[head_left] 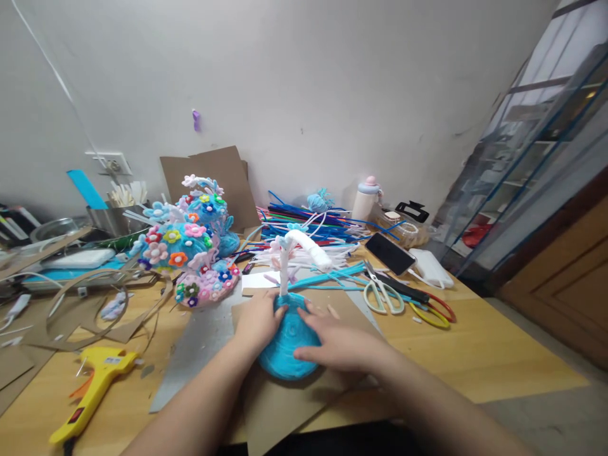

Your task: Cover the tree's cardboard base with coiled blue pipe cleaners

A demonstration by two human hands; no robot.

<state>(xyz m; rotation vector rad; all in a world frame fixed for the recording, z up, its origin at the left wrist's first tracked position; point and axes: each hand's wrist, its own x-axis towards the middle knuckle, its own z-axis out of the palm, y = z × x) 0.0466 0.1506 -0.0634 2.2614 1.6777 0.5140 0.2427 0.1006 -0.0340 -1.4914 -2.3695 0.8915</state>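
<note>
A blue round-bodied piece (289, 342), wound in fuzzy pipe cleaner, lies in front of me on a brown cardboard sheet (270, 411). From its far end a white fuzzy stem (284, 269) rises and hooks over to the right, with small pale flowers near the bend. My left hand (256, 320) grips the piece on its left side, thumb on the blue surface. On the opposite side my right hand (339, 339) holds it between thumb and fingers. The undersides of both hands' grips are hidden.
Left stand a yellow glue gun (97, 386) and a flower-covered craft (190, 247). Behind lie bundled pipe cleaners (308, 221). On the right are white-handled scissors (382, 297), red-and-yellow-handled pliers (434, 310), a phone (390, 253) and a bottle (367, 199).
</note>
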